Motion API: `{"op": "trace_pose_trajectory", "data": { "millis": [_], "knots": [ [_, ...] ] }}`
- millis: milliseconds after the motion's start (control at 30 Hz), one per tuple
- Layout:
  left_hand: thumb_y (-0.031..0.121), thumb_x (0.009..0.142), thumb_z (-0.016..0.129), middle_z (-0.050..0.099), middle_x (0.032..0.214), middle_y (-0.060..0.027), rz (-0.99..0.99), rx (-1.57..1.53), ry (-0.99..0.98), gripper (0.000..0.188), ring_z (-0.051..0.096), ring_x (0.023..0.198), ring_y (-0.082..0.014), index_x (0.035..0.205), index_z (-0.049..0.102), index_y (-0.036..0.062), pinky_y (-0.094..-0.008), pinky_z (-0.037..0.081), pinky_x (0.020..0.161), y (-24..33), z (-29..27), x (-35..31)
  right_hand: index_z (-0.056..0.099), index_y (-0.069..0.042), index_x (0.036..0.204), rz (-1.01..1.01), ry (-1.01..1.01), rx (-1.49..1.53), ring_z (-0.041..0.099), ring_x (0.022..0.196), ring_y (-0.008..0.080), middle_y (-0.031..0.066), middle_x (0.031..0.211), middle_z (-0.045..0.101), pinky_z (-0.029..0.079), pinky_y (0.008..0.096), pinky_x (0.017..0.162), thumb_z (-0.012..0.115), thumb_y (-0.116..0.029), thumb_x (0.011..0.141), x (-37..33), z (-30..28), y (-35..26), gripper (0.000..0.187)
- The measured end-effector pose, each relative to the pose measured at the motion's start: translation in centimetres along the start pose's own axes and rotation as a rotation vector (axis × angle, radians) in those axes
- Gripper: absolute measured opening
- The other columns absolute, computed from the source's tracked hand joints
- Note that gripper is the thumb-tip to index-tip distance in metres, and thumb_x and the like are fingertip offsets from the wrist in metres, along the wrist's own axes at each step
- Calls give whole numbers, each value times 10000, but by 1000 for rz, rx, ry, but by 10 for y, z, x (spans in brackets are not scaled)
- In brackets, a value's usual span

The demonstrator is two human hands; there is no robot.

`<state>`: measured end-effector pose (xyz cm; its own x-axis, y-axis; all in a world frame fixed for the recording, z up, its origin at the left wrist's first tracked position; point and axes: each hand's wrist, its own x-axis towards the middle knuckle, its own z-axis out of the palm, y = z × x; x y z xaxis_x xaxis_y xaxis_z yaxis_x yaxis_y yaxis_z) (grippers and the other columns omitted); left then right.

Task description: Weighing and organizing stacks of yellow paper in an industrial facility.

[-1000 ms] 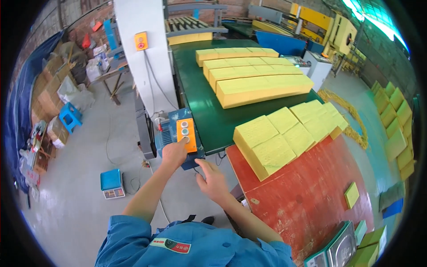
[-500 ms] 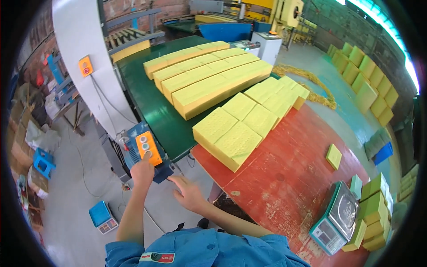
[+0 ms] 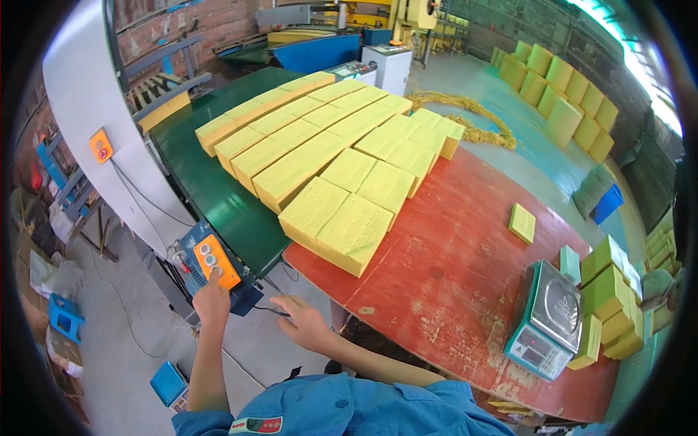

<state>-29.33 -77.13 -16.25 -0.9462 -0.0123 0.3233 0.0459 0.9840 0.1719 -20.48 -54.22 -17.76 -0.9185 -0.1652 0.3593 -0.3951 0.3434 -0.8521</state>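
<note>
My left hand [image 3: 211, 302] rests at an orange push-button box [image 3: 217, 263], with a finger on its lowest button and the other fingers curled. The box has several round buttons and sits on a blue machine part beside the green conveyor belt [image 3: 225, 211]. My right hand [image 3: 305, 325] hovers off the left corner of the red table [image 3: 451, 291], fingers stretched out and apart. A thin dark cable [image 3: 267, 310] runs from the machine part toward its fingertips; whether they touch is unclear. Rows of yellow paper blocks [image 3: 313, 145] lie on the belt, and more yellow blocks [image 3: 334, 225] on the table.
A digital scale [image 3: 544, 320] stands on the table's right, beside stacked yellow packs [image 3: 611, 298]. One small yellow pad [image 3: 522, 223] lies farther back. A white pillar [image 3: 91, 94] carries another orange button box [image 3: 101, 146]. A blue stool [image 3: 65, 318] and a second scale [image 3: 170, 384] are on the floor.
The view has turned to the right, so the scene sits farther left. My right hand has drawn slightly away from the machine part. My left finger stays on the button box.
</note>
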Motion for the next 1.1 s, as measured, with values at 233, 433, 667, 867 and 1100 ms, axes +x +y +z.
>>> {"op": "trace_pose_trajectory", "data": {
  "millis": [233,433,667,867,1100],
  "knots": [
    [93,800,599,659,694,-164,37,-18,24,463,658,654,-359,1261,598,130,-470,501,618,-10,7,-1,537,-51,1286,49,49,2,594,1122,376,183,1254,592,499,416,918,598,-67,868,-10,-5,8,423],
    [102,807,596,651,688,-170,60,55,7,465,659,657,-359,1271,594,126,-473,501,622,-14,8,0,547,-41,1278,93,72,48,590,1137,351,181,1240,598,494,407,931,597,-40,857,-22,-23,7,423],
    [128,839,575,666,735,-170,94,109,-38,420,664,679,-345,1257,615,121,-485,498,624,3,-16,8,623,-27,1166,146,412,3,655,961,238,139,1125,643,532,329,834,625,51,828,-52,-87,3,347],
    [79,841,644,677,1035,-167,528,-398,136,389,645,958,-338,1228,622,55,-432,520,801,164,-34,19,620,15,1137,94,784,-401,598,1136,335,192,1180,627,475,385,971,606,85,816,-39,-158,17,329],
    [295,889,656,411,1478,-231,918,-433,-38,619,388,1378,-378,1374,481,-47,-500,311,1140,279,29,26,619,9,1171,153,643,-652,538,1197,373,180,1262,601,452,439,1016,650,-16,824,5,-194,72,350]
  ]
}}
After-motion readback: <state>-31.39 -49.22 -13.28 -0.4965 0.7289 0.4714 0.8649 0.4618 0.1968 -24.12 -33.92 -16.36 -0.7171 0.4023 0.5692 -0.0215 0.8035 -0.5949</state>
